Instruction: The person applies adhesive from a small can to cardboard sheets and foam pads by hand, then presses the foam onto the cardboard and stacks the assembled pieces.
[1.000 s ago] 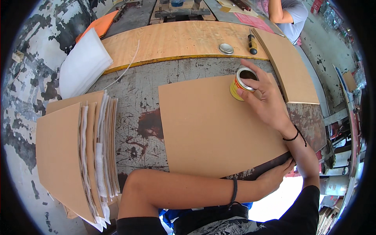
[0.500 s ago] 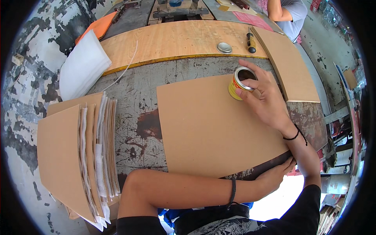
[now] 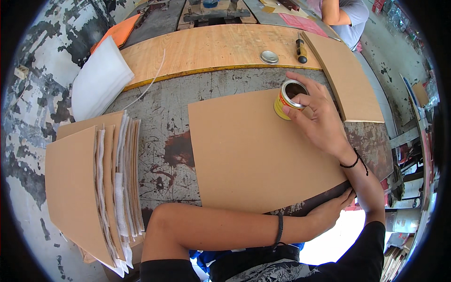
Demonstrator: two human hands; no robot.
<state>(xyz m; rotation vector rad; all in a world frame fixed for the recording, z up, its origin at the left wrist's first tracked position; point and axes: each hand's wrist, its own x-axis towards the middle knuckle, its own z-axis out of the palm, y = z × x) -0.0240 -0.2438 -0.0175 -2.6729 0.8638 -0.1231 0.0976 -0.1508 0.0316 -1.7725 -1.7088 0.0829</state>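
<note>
A small yellow tin can with a silver rim and dark contents stands open-topped near the far right part of a flat brown cardboard sheet. My right hand is closed around it, thumb and fingers at the rim. My left forearm crosses in front of me to the right. At the table's near edge, by my right forearm, rests my left hand, fingers stretched out and holding nothing visible; the fingertips are partly hidden.
To the left stands a stack of cardboard pieces layered with white padding. White foam sheets lie behind it. A round metal lid and a screwdriver sit on the wooden board. More cardboard lies right; another person is beyond.
</note>
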